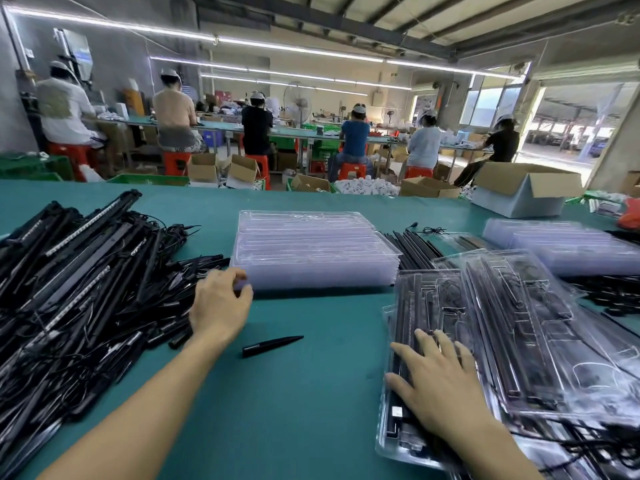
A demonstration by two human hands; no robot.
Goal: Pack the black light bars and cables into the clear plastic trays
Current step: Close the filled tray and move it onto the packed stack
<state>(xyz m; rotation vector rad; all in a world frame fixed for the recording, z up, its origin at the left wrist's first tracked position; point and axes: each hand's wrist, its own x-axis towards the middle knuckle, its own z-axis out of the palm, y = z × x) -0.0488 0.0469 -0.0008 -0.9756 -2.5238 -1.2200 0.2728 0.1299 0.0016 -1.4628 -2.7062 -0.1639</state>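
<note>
The left hand [221, 306] pinches the near corner of the empty tray stack [311, 251], likely to lift 1, while the right hand [446, 393], fingers spread flat, steadies a filled tray [426, 299] by the bench [311, 393]'s right edge; light bars [69, 289] heap along its left edge.

Open lane is the bare green table [311, 393] down the middle, from the near edge up to the stack of empty trays [311, 251], which closes the far end. Pile of bars and cables [79, 289] walls the left, filled trays [519, 341] the right. Loose black spike [272, 345] lies mid-lane. Left hand [220, 306] plugs the pile-to-stack gap.
</note>
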